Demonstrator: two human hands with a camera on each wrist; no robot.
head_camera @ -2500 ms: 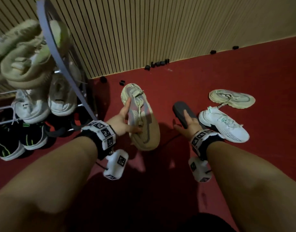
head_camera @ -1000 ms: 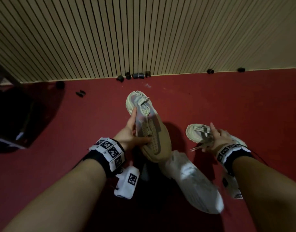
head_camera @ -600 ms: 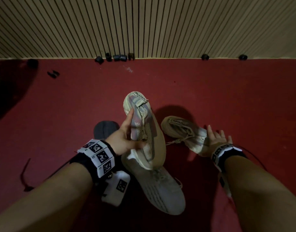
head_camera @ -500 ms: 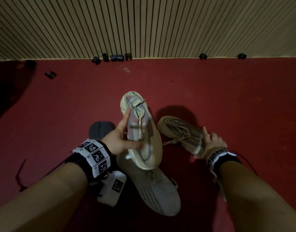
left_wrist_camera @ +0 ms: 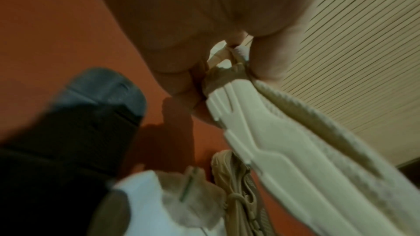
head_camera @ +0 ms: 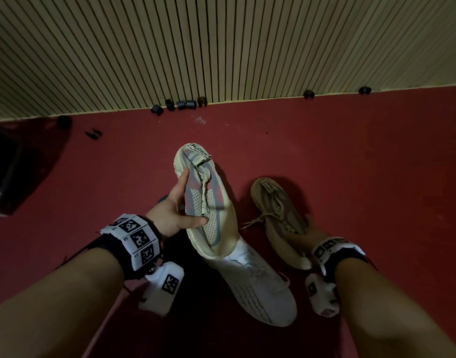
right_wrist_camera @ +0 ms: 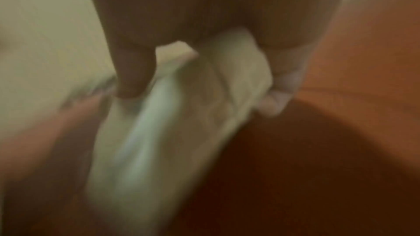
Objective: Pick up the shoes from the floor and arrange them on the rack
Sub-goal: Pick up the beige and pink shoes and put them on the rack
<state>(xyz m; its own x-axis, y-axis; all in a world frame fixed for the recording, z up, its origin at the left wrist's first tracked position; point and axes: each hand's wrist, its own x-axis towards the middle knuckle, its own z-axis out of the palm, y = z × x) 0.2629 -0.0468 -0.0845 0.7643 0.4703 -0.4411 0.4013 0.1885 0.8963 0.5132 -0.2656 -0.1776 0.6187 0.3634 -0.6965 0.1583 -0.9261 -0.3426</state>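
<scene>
Both hands, left (head_camera: 174, 213) and right (head_camera: 303, 235), fingers curled in grips, forearms extended.

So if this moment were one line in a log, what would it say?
left hand: holds pink-grey shoe | right hand: grips tan shoe | white shoe: on floor | rack: out of view

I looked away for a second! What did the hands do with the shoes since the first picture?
The right hand left the dark slipper and took hold of the tan sneaker, lifting it off the red floor. The view turned away from the rack. The left hand kept gripping the pink-and-grey sneaker, and the white sneaker still lies on the floor.
</scene>
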